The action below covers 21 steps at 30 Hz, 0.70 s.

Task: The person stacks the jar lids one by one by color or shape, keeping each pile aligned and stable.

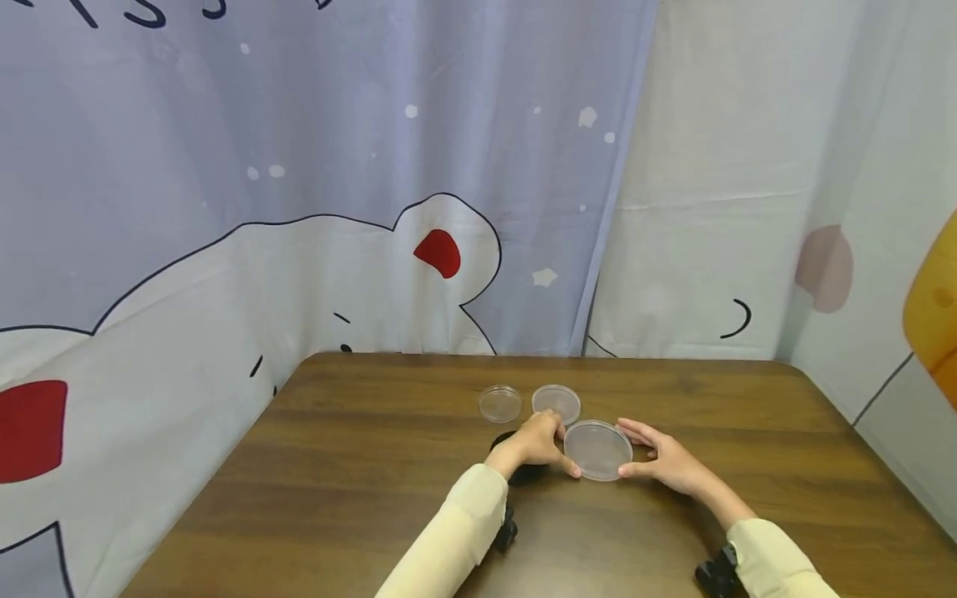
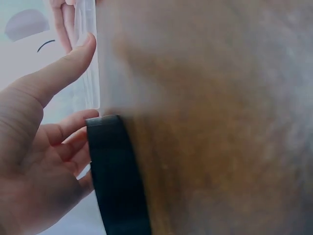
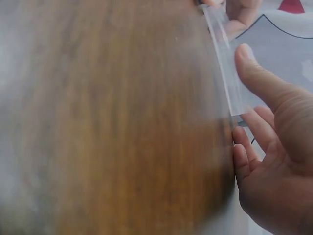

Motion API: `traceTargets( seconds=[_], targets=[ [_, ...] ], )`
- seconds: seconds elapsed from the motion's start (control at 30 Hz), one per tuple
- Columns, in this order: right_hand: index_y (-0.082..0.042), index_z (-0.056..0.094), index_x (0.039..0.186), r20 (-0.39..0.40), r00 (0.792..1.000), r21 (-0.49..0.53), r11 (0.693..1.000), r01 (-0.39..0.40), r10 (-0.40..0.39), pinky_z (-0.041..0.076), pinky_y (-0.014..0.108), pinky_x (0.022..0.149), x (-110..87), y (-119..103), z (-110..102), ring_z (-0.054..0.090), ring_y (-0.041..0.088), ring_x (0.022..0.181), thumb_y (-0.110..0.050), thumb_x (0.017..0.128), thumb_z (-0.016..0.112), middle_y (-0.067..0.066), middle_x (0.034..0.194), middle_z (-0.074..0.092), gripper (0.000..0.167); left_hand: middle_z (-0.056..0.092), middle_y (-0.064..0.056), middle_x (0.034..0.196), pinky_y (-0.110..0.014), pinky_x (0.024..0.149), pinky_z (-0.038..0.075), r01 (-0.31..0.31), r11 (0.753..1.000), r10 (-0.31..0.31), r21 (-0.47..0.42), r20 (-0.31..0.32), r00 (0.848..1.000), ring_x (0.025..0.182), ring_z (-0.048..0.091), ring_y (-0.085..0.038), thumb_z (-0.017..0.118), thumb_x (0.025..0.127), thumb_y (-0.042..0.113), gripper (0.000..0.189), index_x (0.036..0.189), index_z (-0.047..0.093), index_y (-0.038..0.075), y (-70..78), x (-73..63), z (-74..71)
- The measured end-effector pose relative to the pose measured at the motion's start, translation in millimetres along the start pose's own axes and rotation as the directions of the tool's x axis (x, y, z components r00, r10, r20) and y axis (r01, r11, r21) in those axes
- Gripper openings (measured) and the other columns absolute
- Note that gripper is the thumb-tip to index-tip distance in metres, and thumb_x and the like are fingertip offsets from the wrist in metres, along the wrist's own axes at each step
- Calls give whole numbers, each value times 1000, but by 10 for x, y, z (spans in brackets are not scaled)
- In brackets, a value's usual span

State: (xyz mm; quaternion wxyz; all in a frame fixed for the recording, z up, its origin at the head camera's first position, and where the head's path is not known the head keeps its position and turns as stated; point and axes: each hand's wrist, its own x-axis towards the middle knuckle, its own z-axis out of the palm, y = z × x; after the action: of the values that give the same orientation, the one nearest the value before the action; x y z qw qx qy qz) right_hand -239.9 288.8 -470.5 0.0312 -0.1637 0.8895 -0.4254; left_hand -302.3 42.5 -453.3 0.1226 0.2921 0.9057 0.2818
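A large clear petri dish [image 1: 597,451] lies on the table between both hands. My left hand [image 1: 532,442] is at its left rim, with thumb and index finger spread along the edge. The left wrist view shows that thumb [image 2: 80,54] straight against the dish's side [image 2: 89,88]. From the right, my right hand [image 1: 669,462] reaches to the rim with thumb and fingers extended. In the right wrist view its thumb [image 3: 252,66] is beside the dish edge [image 3: 227,73]; firm contact cannot be told. A black object [image 1: 527,473] is partly hidden beneath my left hand.
Two smaller clear petri dishes, one at the left [image 1: 499,404] and one nearer the middle [image 1: 557,402], lie behind the hands. The wooden table [image 1: 336,498] ends at a printed curtain [image 1: 359,282] at the back. Dark wrist devices [image 1: 719,573] sit below the sleeves.
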Motion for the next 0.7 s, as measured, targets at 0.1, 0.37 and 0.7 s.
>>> traceTargets(
  seconds=[0.1, 0.37, 0.7],
  targets=[
    [6, 38, 145, 2, 1000, 3, 1000, 5, -5, 47, 27, 89, -5, 17, 5, 50, 45, 126, -24, 82, 77, 25, 145, 48, 80, 55, 0, 95, -20, 73, 39, 5, 999, -4, 50, -16, 1000, 83, 43, -10, 92, 63, 33, 54, 98, 62, 5, -8, 0, 33],
    [8, 37, 144, 23, 1000, 9, 1000, -19, 19, 47, 38, 95, -2, -13, 2, 48, 46, 128, -24, 83, 77, 27, 145, 47, 80, 53, 0, 101, -25, 85, 40, 28, 998, -27, 54, -7, 1000, 92, 44, -12, 91, 65, 36, 55, 101, 61, 8, -44, 1, 59],
    [7, 37, 144, 54, 997, 74, 995, -60, 56, 40, 59, 100, -5, -29, -24, 44, 48, 127, -24, 84, 76, 30, 145, 44, 78, 53, 0, 104, -25, 88, 40, 29, 998, -29, 60, -7, 1000, 97, 45, -14, 90, 66, 36, 56, 104, 61, 8, -22, -6, 48]
  ],
)
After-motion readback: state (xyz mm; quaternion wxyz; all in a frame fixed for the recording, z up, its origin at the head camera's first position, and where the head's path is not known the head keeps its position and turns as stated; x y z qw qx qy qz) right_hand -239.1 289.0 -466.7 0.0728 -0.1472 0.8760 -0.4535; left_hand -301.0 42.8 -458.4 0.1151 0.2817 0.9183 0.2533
